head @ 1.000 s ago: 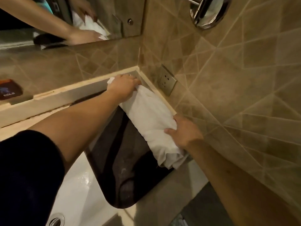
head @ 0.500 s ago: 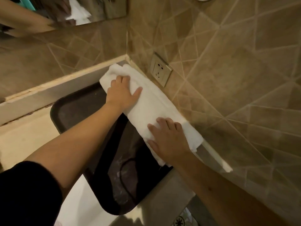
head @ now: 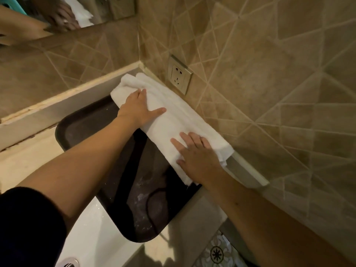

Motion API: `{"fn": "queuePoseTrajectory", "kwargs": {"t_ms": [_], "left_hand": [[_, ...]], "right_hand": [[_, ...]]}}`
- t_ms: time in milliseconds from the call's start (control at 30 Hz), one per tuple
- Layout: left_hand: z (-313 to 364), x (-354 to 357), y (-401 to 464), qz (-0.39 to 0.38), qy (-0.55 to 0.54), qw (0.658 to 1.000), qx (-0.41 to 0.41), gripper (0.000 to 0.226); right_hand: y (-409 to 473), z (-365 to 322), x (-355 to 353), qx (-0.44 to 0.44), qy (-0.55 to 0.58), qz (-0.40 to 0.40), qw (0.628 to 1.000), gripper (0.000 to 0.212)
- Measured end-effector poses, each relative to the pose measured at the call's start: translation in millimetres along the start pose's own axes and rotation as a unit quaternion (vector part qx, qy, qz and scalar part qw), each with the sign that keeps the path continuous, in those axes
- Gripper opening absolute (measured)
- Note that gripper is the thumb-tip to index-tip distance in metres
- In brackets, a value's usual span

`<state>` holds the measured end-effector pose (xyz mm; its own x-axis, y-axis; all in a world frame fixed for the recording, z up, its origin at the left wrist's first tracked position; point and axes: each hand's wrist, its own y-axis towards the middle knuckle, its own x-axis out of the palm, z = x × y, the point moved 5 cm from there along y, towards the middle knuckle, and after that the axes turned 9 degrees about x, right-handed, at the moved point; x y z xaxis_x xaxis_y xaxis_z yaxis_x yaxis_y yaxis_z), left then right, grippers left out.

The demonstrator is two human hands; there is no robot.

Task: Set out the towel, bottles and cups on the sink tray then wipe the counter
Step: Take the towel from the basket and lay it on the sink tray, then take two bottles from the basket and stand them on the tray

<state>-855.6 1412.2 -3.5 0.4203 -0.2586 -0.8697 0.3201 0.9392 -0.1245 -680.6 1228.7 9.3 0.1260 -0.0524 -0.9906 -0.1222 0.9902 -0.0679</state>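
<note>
Fingers (head: 185, 140) of the right hand (head: 198, 158) are laid straight and slightly spread on the near end of the towel (head: 173, 120); nothing is gripped. The left hand (head: 137, 107) is pressed flat on the far end, fingers together and thumb stretched out to the right.

Nearest, a dark sleeve (head: 27, 226) is seen at the lower left, with the white sink (head: 90, 234) and its drain (head: 68, 264) beside it. A patterned floor (head: 215, 253) shows at the bottom, beyond the counter (head: 185, 224) edge.

The dark tray (head: 138, 205) is set on the counter, its near left corner overhanging the sink. Its middle is bare apart from pale smears, and both forearms are crossed over it.

The folded white towel is laid along the tray's right edge, close against the tiled wall (head: 269, 93), its near end reaching past the tray's rim onto a narrow ledge (head: 248, 170).

Farther off, a socket (head: 179, 76) is set in the wall just above the towel's far end. A mirror (head: 67, 14) is hung at the far left, with the hands and towel reflected.
</note>
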Motion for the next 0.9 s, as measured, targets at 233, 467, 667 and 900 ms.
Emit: {"fn": "queuePoseTrajectory", "kwargs": {"t_ms": [233, 467, 667, 900], "left_hand": [[71, 1, -72, -0.031, 0.048, 0.99, 0.126, 0.052], [145, 24, -179, -0.141, 0.055, 0.962, 0.227, 0.028], [262, 60, -291, -0.184, 0.108, 0.913, 0.346, 0.023], [408, 113, -444, -0.2, 0.107, 0.851, 0.473, 0.025]], "right_hand": [[-58, 24, -35, 0.078, 0.069, 0.009, 0.995, 0.042], [-148, 68, -51, 0.198, 0.173, -0.048, 0.964, 0.032], [-301, 108, -71, 0.291, 0.233, -0.041, 0.927, 0.02], [-535, 137, -89, 0.42, 0.223, -0.021, 0.879, 0.022]]}}
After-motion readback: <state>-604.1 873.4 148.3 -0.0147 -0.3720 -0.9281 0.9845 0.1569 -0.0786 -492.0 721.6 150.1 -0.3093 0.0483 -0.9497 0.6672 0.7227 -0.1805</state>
